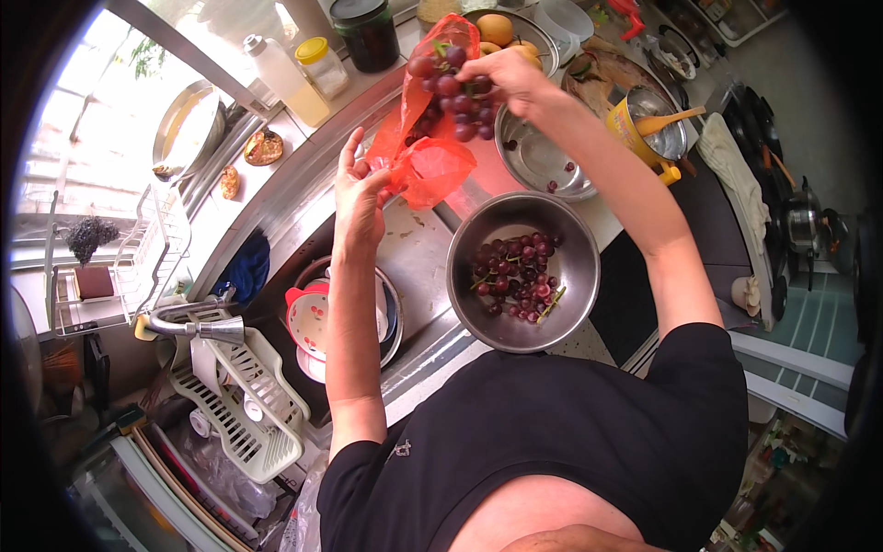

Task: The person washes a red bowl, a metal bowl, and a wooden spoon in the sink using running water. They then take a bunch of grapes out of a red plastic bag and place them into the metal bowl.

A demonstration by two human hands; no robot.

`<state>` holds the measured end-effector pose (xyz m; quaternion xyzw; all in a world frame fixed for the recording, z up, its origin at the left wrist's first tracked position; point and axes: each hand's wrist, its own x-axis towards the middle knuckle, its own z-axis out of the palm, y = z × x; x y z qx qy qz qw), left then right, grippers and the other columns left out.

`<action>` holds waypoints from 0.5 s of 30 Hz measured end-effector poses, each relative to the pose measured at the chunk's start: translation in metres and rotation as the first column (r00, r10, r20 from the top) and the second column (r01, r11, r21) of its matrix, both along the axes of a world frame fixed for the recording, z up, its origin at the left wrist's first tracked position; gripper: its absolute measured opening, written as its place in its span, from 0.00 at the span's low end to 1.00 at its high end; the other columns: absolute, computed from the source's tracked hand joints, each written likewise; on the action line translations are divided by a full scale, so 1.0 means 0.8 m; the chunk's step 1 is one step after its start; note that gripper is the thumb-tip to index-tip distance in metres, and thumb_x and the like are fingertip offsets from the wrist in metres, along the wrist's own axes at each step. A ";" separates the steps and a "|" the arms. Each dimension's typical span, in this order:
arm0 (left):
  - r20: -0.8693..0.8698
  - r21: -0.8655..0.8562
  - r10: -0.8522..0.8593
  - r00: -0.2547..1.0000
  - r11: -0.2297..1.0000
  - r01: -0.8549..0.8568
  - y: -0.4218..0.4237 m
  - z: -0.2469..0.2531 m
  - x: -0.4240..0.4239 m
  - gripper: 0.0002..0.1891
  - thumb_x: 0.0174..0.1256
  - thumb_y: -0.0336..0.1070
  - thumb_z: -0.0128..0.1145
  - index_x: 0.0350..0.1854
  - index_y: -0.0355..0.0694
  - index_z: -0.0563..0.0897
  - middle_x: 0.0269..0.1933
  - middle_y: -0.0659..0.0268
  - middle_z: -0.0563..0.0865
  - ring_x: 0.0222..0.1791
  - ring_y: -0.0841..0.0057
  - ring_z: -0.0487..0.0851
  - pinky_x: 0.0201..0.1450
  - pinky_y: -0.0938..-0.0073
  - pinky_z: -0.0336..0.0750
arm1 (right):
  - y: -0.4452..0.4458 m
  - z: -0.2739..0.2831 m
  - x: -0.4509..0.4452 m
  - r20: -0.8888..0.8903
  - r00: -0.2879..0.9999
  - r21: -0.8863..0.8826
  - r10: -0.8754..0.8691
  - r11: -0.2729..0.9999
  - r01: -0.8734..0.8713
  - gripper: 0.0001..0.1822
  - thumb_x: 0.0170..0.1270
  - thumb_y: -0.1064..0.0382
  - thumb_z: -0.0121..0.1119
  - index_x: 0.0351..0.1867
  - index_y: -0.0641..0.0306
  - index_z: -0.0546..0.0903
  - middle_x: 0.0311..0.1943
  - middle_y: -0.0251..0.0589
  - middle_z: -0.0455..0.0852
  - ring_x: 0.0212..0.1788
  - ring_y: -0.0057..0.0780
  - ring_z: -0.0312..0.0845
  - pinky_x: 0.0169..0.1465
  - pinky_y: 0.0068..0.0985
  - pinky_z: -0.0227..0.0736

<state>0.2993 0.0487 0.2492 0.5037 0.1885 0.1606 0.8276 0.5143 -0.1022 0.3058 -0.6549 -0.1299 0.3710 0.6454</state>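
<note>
My right hand [507, 77] grips a bunch of red grapes [463, 100] by its upper part, raised over the counter at the top centre. Left of it, my left hand [364, 196] pinches the edge of a thin red plastic bag [431, 172]. The bag hangs behind and beneath the bunch, with more dark grapes [429, 121] partly hidden in it. Nearer my body, a deep steel bowl [526, 338] holds loose grapes and green stems. Behind that bowl a second steel bowl [528, 162] has a few small grapes in it.
Left of the steel bowl is a sink [414, 241] with a basin of stacked dishes, including a red-rimmed bowl [310, 324]. A faucet [207, 328] and a white dish rack [241, 407] are at lower left. A yellow pot [631, 127] with a wooden spoon stands right; bottles line the back.
</note>
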 end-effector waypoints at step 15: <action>0.217 -0.313 0.238 0.947 0.936 -0.163 0.031 -0.024 -0.003 0.31 0.61 0.18 0.46 0.68 0.42 0.60 0.52 0.54 0.78 0.43 0.68 0.83 0.39 0.68 0.82 | 0.081 -0.197 -0.052 -0.688 0.648 0.101 -0.327 0.841 0.532 0.14 0.62 0.73 0.51 0.50 0.71 0.74 0.45 0.53 0.80 0.46 0.45 0.80 0.55 0.46 0.76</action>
